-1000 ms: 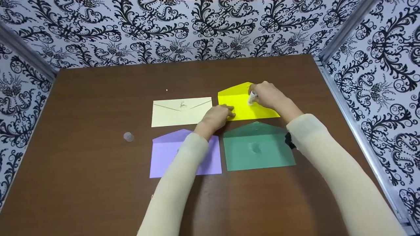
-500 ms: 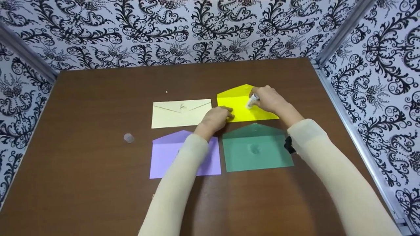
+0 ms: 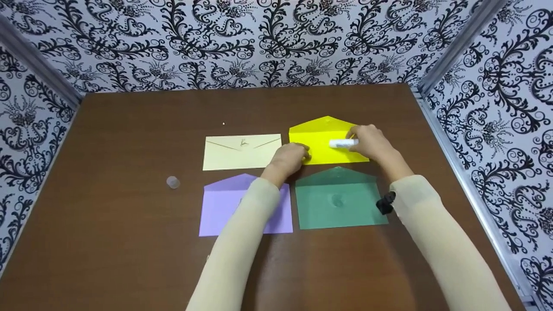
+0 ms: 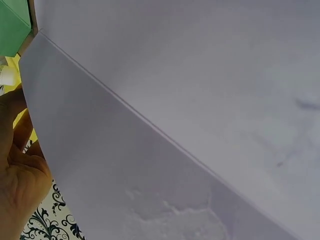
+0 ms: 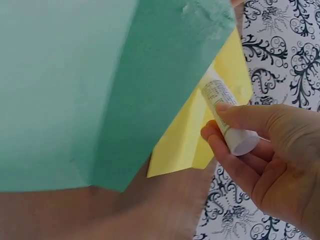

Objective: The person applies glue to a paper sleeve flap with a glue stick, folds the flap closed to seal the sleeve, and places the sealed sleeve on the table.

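My right hand (image 3: 372,140) pinches a white glue stick (image 3: 342,143) between thumb and fingers, held sideways over the yellow envelope (image 3: 317,137). In the right wrist view, printed text shows on the tube (image 5: 222,97), which has a white tip. The yellow envelope lies with its pointed flap unfolded away from me. My left hand (image 3: 288,156) rests its fingertips on that envelope's left side. Below it is a green envelope (image 3: 332,214), flap up, with a wet-looking round patch in its middle. A purple envelope (image 3: 220,207), partly hidden by my left sleeve, also has its flap up.
A cream envelope (image 3: 227,160), flap folded down, lies left of the yellow one. A small translucent cap (image 3: 173,182) sits on the brown table (image 3: 121,216) at the left. Patterned walls (image 3: 276,43) stand behind and at both sides.
My right hand has drawn back toward the right and nearer to me. The glue stick has turned from slanting down onto the yellow envelope to nearly level. My left hand stays there.
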`<act>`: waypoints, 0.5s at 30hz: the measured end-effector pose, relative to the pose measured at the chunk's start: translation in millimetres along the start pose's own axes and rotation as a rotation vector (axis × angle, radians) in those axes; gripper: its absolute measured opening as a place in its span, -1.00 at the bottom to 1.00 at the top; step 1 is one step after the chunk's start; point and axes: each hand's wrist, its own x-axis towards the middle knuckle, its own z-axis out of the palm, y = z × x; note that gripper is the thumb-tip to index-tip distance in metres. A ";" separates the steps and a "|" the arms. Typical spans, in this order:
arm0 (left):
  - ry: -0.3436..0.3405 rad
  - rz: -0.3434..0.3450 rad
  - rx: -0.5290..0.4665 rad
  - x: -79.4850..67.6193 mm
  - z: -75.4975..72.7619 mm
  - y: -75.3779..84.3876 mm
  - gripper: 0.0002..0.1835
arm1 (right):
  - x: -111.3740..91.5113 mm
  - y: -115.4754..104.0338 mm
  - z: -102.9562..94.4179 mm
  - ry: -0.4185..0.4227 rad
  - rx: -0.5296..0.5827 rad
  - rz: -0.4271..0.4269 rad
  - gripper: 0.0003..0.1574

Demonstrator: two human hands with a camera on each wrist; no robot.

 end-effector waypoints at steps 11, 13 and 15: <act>0.009 -0.015 0.004 4.9 -6.2 7.2 -0.79 | -9.6 10.7 13.9 0.093 -0.057 -0.013 -0.56; 0.011 -0.016 0.014 5.8 -5.6 7.9 -0.79 | -9.6 9.9 13.9 0.121 -0.059 -0.014 -0.57; 0.012 -0.012 0.034 6.1 -4.7 8.8 -0.77 | -9.3 9.6 14.1 0.143 -0.064 -0.016 -0.57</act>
